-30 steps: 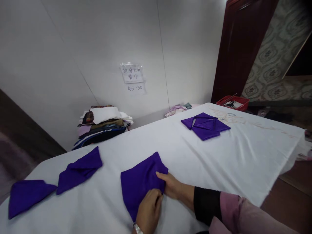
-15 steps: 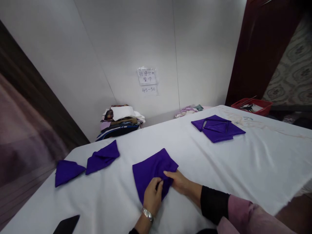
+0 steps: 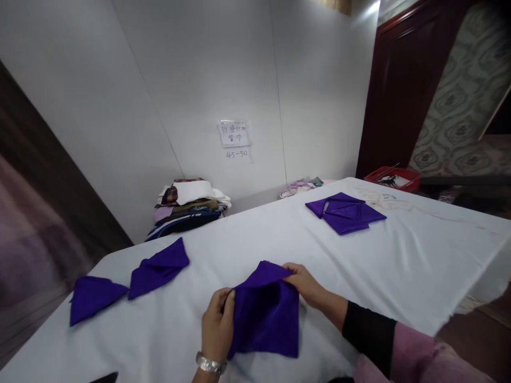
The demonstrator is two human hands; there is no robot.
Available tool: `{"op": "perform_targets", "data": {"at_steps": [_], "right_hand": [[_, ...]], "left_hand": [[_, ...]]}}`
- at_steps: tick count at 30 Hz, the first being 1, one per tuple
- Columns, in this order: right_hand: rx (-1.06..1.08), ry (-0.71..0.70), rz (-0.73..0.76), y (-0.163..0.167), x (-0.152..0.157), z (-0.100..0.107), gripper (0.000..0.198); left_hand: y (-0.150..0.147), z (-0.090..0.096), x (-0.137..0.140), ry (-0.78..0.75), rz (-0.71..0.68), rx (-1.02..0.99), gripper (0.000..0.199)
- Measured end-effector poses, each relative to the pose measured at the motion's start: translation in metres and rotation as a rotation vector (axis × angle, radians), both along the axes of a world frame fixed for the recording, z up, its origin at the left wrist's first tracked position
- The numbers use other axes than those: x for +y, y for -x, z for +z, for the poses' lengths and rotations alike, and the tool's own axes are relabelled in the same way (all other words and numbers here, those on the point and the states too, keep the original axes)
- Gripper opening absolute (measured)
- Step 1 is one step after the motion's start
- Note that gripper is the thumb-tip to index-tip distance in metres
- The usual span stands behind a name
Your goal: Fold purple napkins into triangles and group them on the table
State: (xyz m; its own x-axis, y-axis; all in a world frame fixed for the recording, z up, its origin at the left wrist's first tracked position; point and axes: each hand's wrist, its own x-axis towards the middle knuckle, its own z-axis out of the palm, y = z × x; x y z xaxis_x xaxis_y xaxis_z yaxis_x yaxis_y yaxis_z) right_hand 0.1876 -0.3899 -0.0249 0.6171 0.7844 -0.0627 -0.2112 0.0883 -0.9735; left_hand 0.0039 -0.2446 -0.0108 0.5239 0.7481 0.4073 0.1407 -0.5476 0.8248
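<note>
A purple cloth napkin hangs partly open between my hands at the near middle of the table, with a dark hollow showing between its layers. My left hand, a silver watch on its wrist, pinches the left corner between thumb and fingers. On the far right corner my right hand has a pinch grip too. Two folded purple napkins, one beside the other, lie to the left. Farther off on the right rests a flat stack of purple napkins.
A white cloth covers the table. Behind its far edge is a pile of folded clothes, and more fabric lies to the right. A red basket stands at the far right. A dark flat object shows at the near edge.
My hands have moved apart to opposite corners of the napkin, and its layers have been spread and raised. The camera view has shifted slightly to the right.
</note>
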Motion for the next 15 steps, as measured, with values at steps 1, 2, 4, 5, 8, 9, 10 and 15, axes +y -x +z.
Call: {"op": "perform_targets", "data": {"at_steps": [1,2,4,5,8,9,10,15], "right_hand": [[-0.075,-0.009,-0.016,-0.006,-0.008,0.012,0.012],[-0.144,-0.021,-0.037,-0.012,-0.016,0.026,0.013],[-0.279,-0.030,-0.087,-0.023,-0.033,0.053,0.017],[-0.370,-0.030,-0.107,-0.028,-0.042,0.066,0.019],[-0.671,-0.021,-0.092,-0.038,-0.066,0.098,0.021],[-0.738,-0.014,-0.053,-0.041,-0.072,0.106,0.021],[-0.777,-0.003,-0.005,-0.045,-0.076,0.113,0.021],[-0.880,0.104,0.151,-0.078,-0.063,0.120,0.027]], "left_hand": [[0.003,0.006,-0.003,-0.022,-0.031,0.005,0.030],[0.007,0.012,-0.007,-0.042,-0.060,0.010,0.029],[0.014,0.026,-0.017,-0.062,-0.135,0.045,0.029],[0.018,0.033,-0.023,-0.063,-0.189,0.082,0.030],[0.029,0.059,-0.037,-0.022,-0.392,0.234,0.033],[0.032,0.067,-0.039,0.010,-0.454,0.269,0.030],[0.034,0.074,-0.039,0.047,-0.497,0.282,0.027],[0.021,0.073,0.003,0.051,-0.370,0.288,0.030]]}}
